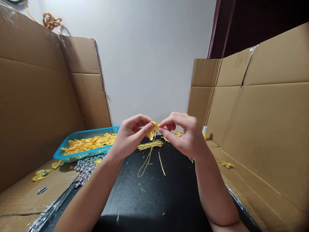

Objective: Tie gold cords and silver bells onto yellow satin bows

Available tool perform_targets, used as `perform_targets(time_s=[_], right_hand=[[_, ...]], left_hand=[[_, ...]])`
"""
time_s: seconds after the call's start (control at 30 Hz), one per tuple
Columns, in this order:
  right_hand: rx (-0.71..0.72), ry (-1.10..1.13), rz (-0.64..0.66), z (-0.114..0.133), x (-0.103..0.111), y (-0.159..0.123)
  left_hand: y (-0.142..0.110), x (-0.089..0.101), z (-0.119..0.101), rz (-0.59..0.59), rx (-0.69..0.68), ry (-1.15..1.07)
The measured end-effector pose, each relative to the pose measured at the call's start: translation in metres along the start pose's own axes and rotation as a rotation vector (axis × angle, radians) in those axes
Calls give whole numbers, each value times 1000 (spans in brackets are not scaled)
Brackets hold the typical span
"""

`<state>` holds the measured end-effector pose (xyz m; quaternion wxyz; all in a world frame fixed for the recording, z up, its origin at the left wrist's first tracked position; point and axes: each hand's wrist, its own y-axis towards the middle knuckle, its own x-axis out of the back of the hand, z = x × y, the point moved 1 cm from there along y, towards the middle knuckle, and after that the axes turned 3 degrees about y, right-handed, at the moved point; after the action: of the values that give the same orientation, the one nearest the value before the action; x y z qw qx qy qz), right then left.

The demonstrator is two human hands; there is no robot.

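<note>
Left hand (131,134) and right hand (184,133) pinched the bow (152,131), while slack in the dangling cord (148,163) risked tangling.

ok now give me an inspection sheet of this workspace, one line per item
Surface: black worktop, small pale specks scattered on it
Job's things: yellow ribbon piece held up between the hands, a thin looped cord hanging below it
Clutter: bundle of gold strands and one loose strand; blue basket of yellow pieces; pile of silvery beads beside it
Grippers: left hand and right hand, bare, both pinching the ribbon piece
Cables: nothing seen for certain; coiled orange cord at upper left, type unclear
Surroundings: cardboard panels left and right, pale wall behind
</note>
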<state>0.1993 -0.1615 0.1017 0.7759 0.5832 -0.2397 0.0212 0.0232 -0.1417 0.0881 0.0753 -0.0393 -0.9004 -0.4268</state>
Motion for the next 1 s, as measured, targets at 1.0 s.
perform_targets(time_s=[1.0], right_hand=[[13,-177,-126,9,-14,-2]], left_hand=[[-9,-6,-4,-213,-166,236]])
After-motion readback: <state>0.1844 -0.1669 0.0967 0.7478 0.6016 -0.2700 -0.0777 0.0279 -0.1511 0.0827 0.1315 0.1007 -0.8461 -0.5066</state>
